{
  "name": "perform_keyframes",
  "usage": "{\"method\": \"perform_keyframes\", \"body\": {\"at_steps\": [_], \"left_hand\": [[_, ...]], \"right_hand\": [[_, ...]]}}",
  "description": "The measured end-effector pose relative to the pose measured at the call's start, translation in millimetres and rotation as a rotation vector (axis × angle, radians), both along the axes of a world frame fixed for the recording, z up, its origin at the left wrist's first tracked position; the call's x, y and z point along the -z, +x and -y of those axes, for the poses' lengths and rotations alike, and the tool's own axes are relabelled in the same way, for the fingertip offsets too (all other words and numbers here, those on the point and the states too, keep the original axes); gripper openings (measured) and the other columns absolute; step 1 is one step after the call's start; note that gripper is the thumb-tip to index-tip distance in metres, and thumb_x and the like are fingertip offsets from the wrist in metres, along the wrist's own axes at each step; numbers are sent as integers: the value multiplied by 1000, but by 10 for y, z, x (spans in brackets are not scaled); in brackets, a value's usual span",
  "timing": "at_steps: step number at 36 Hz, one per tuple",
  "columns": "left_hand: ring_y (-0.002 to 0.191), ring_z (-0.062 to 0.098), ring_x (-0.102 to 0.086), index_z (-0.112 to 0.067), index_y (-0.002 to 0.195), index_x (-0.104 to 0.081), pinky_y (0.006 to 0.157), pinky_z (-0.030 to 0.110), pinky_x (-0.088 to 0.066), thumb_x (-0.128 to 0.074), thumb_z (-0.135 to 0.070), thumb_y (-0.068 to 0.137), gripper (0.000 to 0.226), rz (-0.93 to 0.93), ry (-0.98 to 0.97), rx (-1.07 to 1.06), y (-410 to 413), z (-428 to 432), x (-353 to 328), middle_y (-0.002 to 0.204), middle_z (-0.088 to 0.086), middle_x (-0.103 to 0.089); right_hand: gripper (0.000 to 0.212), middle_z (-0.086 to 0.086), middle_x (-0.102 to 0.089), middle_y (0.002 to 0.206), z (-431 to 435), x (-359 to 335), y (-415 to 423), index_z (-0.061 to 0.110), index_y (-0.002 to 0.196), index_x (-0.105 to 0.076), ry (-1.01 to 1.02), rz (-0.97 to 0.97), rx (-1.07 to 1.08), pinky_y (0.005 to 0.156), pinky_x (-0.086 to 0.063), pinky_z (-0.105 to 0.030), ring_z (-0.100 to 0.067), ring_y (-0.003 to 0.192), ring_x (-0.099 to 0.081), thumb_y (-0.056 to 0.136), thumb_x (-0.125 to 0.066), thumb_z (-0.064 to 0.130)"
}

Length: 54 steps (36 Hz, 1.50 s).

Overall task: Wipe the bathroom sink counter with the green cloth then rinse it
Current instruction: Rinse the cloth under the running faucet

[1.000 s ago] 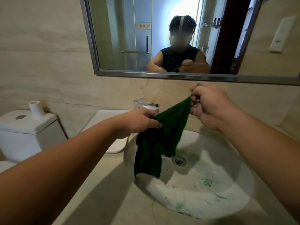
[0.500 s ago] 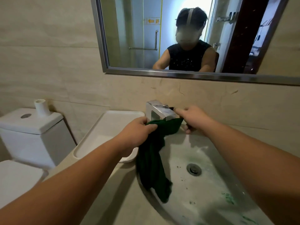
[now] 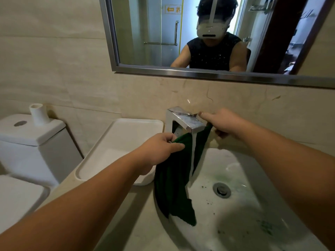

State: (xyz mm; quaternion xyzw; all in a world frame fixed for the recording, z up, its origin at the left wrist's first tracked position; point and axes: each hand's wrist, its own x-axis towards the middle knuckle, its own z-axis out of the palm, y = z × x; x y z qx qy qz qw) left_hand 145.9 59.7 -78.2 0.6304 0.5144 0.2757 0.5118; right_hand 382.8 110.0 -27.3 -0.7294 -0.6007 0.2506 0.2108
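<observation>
Pinching the green cloth's [image 3: 174,187] top corners, the left hand [image 3: 159,149] and right hand [image 3: 223,122] hang it under the running tap [image 3: 184,118], over the sink [image 3: 235,223].

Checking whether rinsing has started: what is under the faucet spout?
The green cloth hangs there over the sink basin, held by the left hand and right hand, with a pale stream, apparently water, running down its front. The faucet covers its own outlet.
</observation>
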Motion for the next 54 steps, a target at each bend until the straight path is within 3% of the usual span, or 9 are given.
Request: {"method": "perform_keyframes", "body": {"at_steps": [8, 13, 20, 27, 33, 39, 44, 49, 54], "left_hand": [[106, 27, -73, -20, 119, -72, 100, 49, -56, -67, -32, 102, 21, 4, 1, 22, 266, -67, -4, 113, 7, -77], [105, 25, -72, -22, 115, -73, 99, 47, -57, -74, -36, 97, 23, -43, 112, -14, 419, -37, 17, 110, 5, -76], [101, 23, -74, -18, 108, -75, 102, 48, -57, -77, -33, 95, 20, -277, 86, 81, 405, -10, 59, 106, 6, -78], [102, 26, -73, -19, 111, -76, 100, 47, -58, -70, -28, 94, 20, -379, 85, 54, 425, -9, -20, 109, 8, -77], [96, 24, -73, -17, 106, -73, 92, 43, -59, -62, -29, 102, 17, -258, 48, -80, 457, 58, -97, 102, 7, -75], [108, 32, -69, -15, 125, -69, 105, 51, -55, -53, -44, 105, 38, -124, 4, -145, 483, 127, -195, 118, 11, -71], [105, 34, -72, -14, 125, -69, 99, 52, -59, -56, -38, 102, 35, 37, -37, -242, 538, 129, -205, 116, 15, -74], [71, 28, -74, -6, 100, -67, 48, 28, -59, -50, -8, 105, 18, 214, -131, -292, 569, 266, -305, 79, 16, -75], [77, 30, -78, -1, 111, -68, 64, 36, -62, -61, -12, 102, 16, 277, -212, -209, 528, 319, -309, 77, 14, -79]], "right_hand": [[20, -19, -75, 109, 307, -346, 561, 3, 103, -73, -106, -111, -181, 92, -63, -45, -33, 101, -74, 88, -79, 15], [11, -6, -78, 105, 497, -408, 698, 13, 103, -70, -31, -154, -185, 97, -59, -49, -26, 107, -72, 94, -74, 16], [6, -12, -69, 91, 714, -553, 713, 11, 105, -58, 207, -387, -44, 45, -53, -26, -11, 58, -72, 102, -63, 12], [5, -17, -70, 103, 744, -672, 750, 17, 104, -60, 556, -577, 205, 57, -62, -39, -33, 89, -77, 100, -64, 18], [5, -25, -70, 107, 822, -649, 815, 21, 93, -64, 558, -471, 241, 77, -62, -65, -41, 95, -73, 92, -68, 24], [9, -21, -70, 107, 879, -574, 994, 17, 101, -66, 485, -447, 257, 78, -64, -57, -37, 97, -71, 95, -67, 23], [14, -19, -70, 98, 934, -371, 967, 10, 109, -65, 351, -493, 241, 46, -53, -27, -29, 77, -71, 97, -65, 17], [19, -21, -71, 98, 967, -64, 663, 2, 114, -64, 227, -588, 207, 49, -58, -32, -28, 76, -74, 96, -64, 9], [11, -22, -73, 102, 941, 234, 255, 4, 110, -62, 94, -706, 134, 60, -64, -39, -31, 85, -78, 99, -61, 6]]}}
